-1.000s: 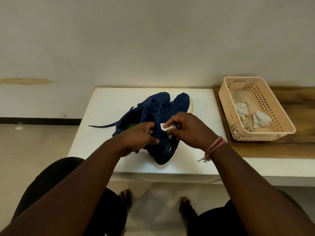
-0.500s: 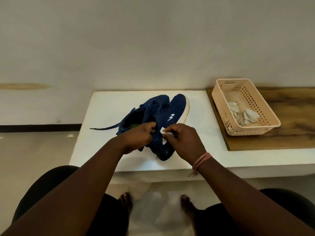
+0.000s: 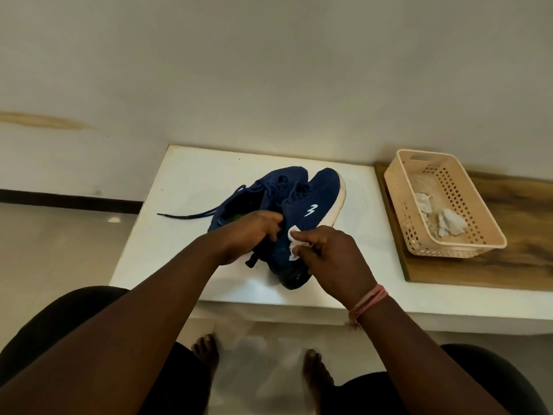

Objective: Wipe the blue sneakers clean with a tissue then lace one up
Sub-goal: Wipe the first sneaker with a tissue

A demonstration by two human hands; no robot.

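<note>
While left hand (image 3: pixel 251 232) grips sneaker (image 3: pixel 311 211), right hand (image 3: pixel 332 256) pinches half-hidden tissue (image 3: pixel 292 238)

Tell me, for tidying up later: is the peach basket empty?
Not empty: the basket holds crumpled tissues on its floor.

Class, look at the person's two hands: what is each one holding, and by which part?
The right hand pinches a white tissue by its bunched end; the left hand grips the right-hand blue sneaker at its collar.

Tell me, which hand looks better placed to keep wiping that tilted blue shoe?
The right hand: it already pinches the tissue against the sneaker, while the left hand grips the shoe, steadying it.
</note>
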